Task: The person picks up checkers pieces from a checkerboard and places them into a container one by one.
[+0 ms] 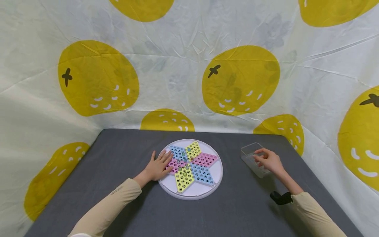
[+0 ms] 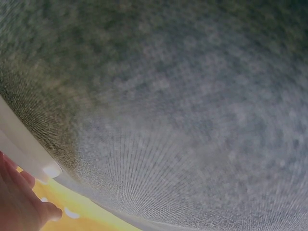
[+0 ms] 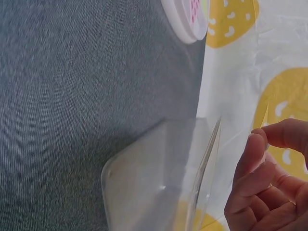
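My left hand (image 1: 158, 167) rests with spread fingers on the left edge of a round white Chinese checkers board (image 1: 214, 168). The board carries a star of pink, blue and yellow points with holes; several clear glass marbles (image 1: 185, 173) sit in holes near its middle and left. To the right, my right hand (image 1: 268, 160) hovers above a clear plastic box (image 1: 251, 167). In the right wrist view its thumb and forefinger meet at the tips, pinching what looks like a small glass marble (image 3: 266, 145), mostly hidden by the fingers.
Board and box stand apart on a dark grey table (image 1: 189, 214). A pale cloth (image 1: 171, 82) printed with large yellow fruit hangs behind and along both sides. A black strap-like piece (image 1: 280, 198) is at the right wrist.
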A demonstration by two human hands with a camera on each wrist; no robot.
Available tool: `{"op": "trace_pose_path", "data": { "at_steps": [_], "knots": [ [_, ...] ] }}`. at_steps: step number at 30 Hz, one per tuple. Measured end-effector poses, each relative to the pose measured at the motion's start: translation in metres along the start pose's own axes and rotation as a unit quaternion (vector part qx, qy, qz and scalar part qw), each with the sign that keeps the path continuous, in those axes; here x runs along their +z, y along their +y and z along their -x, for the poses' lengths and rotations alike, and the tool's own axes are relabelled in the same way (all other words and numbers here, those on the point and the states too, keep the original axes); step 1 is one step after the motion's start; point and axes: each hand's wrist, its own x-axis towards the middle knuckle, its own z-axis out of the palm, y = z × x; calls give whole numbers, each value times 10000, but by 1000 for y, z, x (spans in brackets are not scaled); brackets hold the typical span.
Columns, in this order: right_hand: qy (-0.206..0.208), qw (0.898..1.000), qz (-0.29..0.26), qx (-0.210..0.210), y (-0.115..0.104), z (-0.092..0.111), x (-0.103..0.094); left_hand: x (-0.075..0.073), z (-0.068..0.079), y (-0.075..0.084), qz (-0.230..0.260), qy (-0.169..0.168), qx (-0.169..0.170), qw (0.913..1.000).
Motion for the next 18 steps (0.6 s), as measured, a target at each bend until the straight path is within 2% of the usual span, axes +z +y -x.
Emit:
{"op": "trace_pose_path", "data": {
  "at_steps": [8,18],
  "knots": [
    [64,9998,66,163,9,-4,-6,2,-2,-1,1,-32,-34,10000],
    [16,9990,170,411,19,-11,-11,-1,0,0,20,-84,-44,10000]
  ]
}}
